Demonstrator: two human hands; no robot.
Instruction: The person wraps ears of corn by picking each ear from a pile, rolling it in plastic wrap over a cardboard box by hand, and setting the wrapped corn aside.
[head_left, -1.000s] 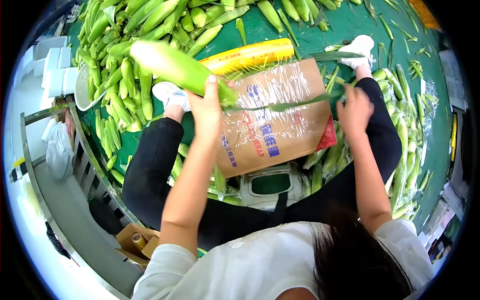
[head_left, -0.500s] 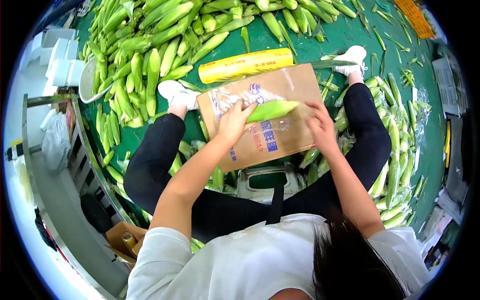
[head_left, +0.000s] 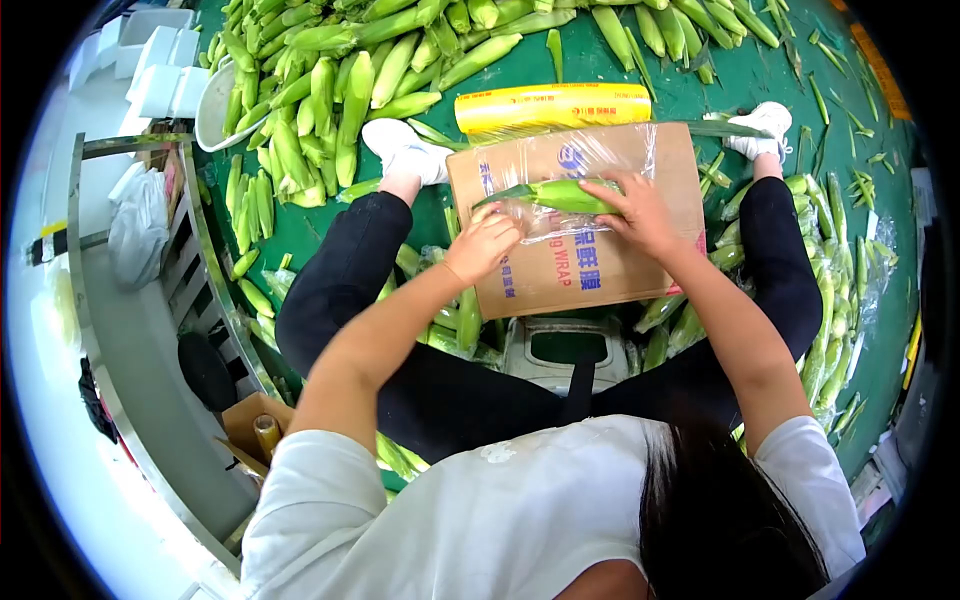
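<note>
A green ear of corn (head_left: 565,196) in its husk lies crosswise on clear cling film (head_left: 612,152), over a printed cardboard box (head_left: 640,270). My right hand (head_left: 642,215) is closed over the corn's right end. At the other end, my left hand (head_left: 484,243) has its fingers curled at the film's near left edge, just below the corn's leafy tip; they look pinched on the film. Behind the box lies a yellow roll of cling film (head_left: 555,106), its sheet drawn out toward me.
A large heap of unwrapped corn (head_left: 330,90) covers the floor at the back left. Film-wrapped corn (head_left: 822,310) is piled beside my right leg. A white stool (head_left: 515,350) stands under the box's near side. A metal-framed rack (head_left: 215,290) runs along the left.
The corn has gone from being held up in my left hand to lying on the film. My right hand has moved onto its right end, my left to its left tip. The view has shifted.
</note>
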